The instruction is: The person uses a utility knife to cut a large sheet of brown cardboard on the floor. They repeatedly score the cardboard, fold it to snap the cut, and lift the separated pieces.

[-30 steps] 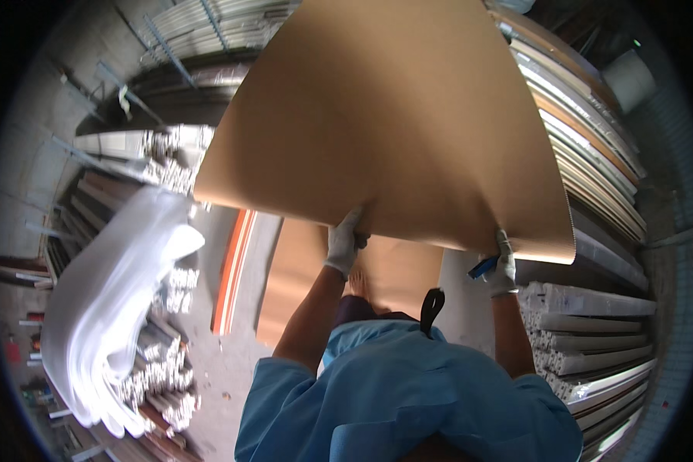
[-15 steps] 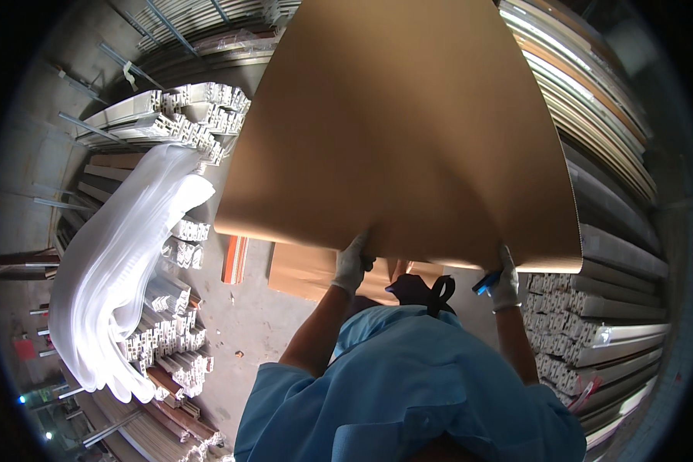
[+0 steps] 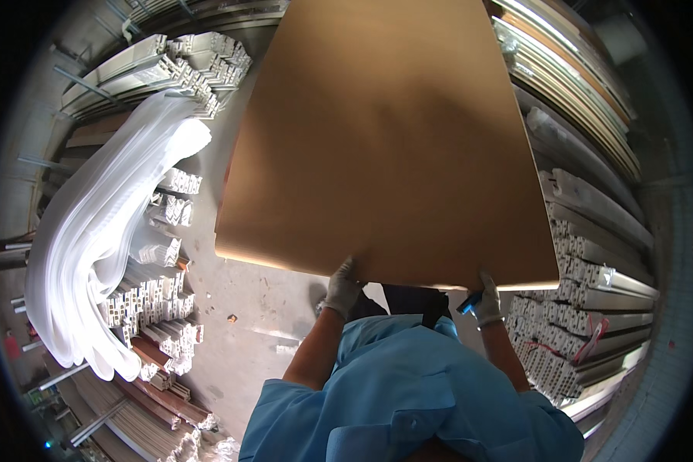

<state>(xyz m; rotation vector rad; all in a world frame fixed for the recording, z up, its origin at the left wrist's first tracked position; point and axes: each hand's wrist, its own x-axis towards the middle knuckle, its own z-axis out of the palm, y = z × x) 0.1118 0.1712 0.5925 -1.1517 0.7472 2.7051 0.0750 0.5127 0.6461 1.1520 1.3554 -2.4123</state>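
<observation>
A large sheet of brown paper [image 3: 385, 169] stretches away in front of me, its near edge held at about waist height. My left hand [image 3: 343, 288], in a white glove, grips that edge left of its middle, thumb on top and fingers hidden underneath. Toward the right corner, my gloved right hand [image 3: 487, 305] pinches the same edge. A small blue object [image 3: 470, 303], its kind unclear, is also in the right hand, below the paper. The near left corner curls slightly.
Racks of white profile bars [image 3: 158, 296] stand on the left, with a long bundle of translucent white sheeting [image 3: 92, 239] draped over them. More stacked profiles [image 3: 570, 308] line the right side. Grey concrete floor [image 3: 246, 346] shows between, with a small brown scrap [image 3: 232, 318] on it.
The paper has flattened out, and its near edge has come closer to my body. Both hands keep their hold. The brown sheet seen on the floor earlier is out of sight, and the racks have shifted in view.
</observation>
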